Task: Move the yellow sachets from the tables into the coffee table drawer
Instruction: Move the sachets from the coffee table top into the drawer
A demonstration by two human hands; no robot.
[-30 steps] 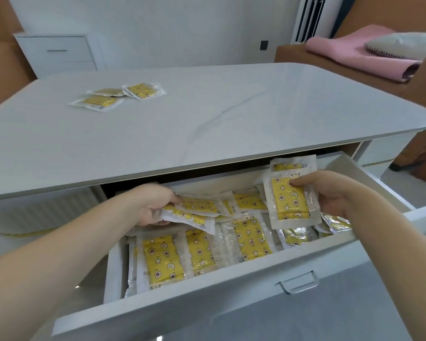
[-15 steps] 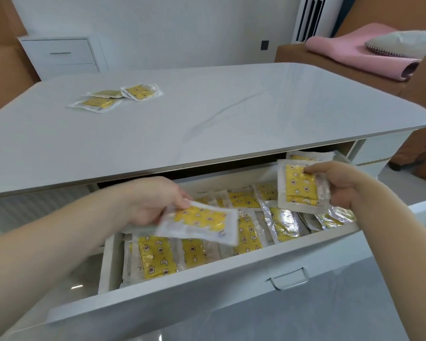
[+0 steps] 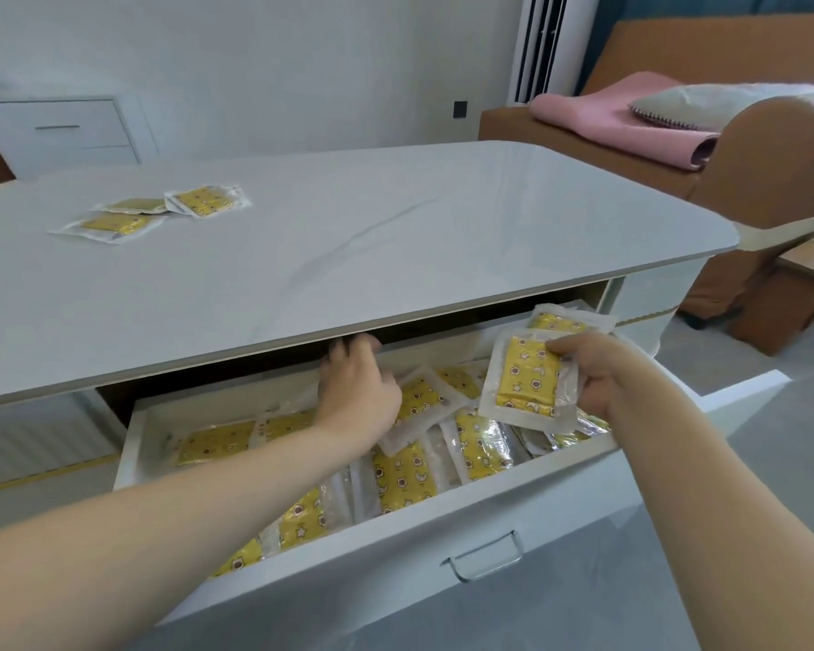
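The yellow sachets are flat, square packets in clear crinkly plastic with a white sealed border, each showing a bright yellow pad printed with small stars, moons and round cartoon faces. Most of them lie loosely overlapped in the open coffee table drawer [image 3: 560, 500], spread from its left wall to its right end, some face up and some tilted against each other. Three more sachets [image 3: 153, 212] sit in a small cluster on the far left part of the coffee table [image 3: 395, 237], well apart from the drawer. The right hand [image 3: 597, 373] holds a sachet [image 3: 527, 375] above the right end of the drawer, thumb on its front and fingers curled behind its edge, with a second packet [image 3: 569, 317] showing just behind it. The left hand [image 3: 356, 387] reaches deep toward the back of the drawer, its fingers stretched forward under the tabletop edge; it holds nothing that can be seen. Half a second ago the left hand gripped a sachet over the front middle of the drawer; now that packet is out of its grasp and the hand has gone further in and to the back. The right hand's sachet stays in much the same grip near the drawer's right end. Behind the table stand a white cabinet [image 3: 57, 131] and a brown sofa [image 3: 771, 171] carrying a pink blanket [image 3: 607, 122].
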